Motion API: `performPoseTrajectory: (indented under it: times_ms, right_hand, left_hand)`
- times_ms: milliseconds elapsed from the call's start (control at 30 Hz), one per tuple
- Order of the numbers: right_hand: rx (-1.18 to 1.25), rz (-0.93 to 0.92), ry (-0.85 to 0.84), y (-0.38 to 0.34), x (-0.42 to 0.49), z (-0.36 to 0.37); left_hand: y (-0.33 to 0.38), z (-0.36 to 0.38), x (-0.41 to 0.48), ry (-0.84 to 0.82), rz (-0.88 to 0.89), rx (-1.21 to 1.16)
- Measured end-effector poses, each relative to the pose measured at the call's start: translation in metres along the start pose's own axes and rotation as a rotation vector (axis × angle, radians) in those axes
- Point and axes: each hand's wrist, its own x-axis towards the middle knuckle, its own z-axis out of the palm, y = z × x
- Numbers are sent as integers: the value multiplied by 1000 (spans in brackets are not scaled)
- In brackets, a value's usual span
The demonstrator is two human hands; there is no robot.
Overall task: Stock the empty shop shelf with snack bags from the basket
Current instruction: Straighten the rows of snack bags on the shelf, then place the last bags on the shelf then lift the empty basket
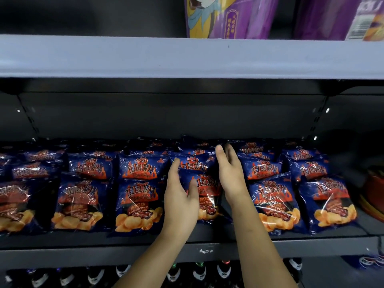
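Note:
Several columns of dark blue snack bags with orange flames and crisps pictured on them (137, 202) fill the grey shelf (83, 252). My hands flank the front snack bag (207, 190) of the middle column. My left hand (180, 196) holds that bag's left edge, with its thumb across the front and its fingers behind, reaching to the bag further back. My right hand (230, 173) lies with straight fingers along the column's right side, its fingertips at the rear bags. The basket is out of view.
An upper shelf board (145, 57) hangs over the bags, with purple boxes (239, 17) on it at the right. Bottle tops (199, 273) line the level below. A red and orange object (374, 190) sits at the shelf's far right.

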Motion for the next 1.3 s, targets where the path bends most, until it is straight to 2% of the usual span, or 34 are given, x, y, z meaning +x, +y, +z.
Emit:
performPoseTrajectory:
  times_ms: [167,367,433,500,600,667,800,967,1300]
  right_hand:
    - [93,-108,23,-37,-13,-19]
    - [-28,-169,322,-43,-28,-113]
    - [-61,-148,372,-33,-36,-142]
    - [-114,-116,380,-20,-43,-160]
    - [-328,-120,345,-3,-61,-170]
    - [-493,-143,360,15,-75,-168]
    - [-673,-159,347,42,-85,-149]
    - [-730,-34,281,44,-75,-135]
    - [-680,-53,228,45,-51,-124]
  left_hand:
    - [32,13,-3,-52,90,-64]
    - [41,56,-32,-289,98,-56]
    - [34,70,-43,-340,126,29]
    - [29,81,-52,-354,277,164]
    - [21,98,-53,-406,528,465]
    - [24,108,-41,-471,606,668]
    - [41,125,1,-602,531,851]
    - [38,137,32,-745,480,1007]
    - [38,131,41,-601,553,1086]
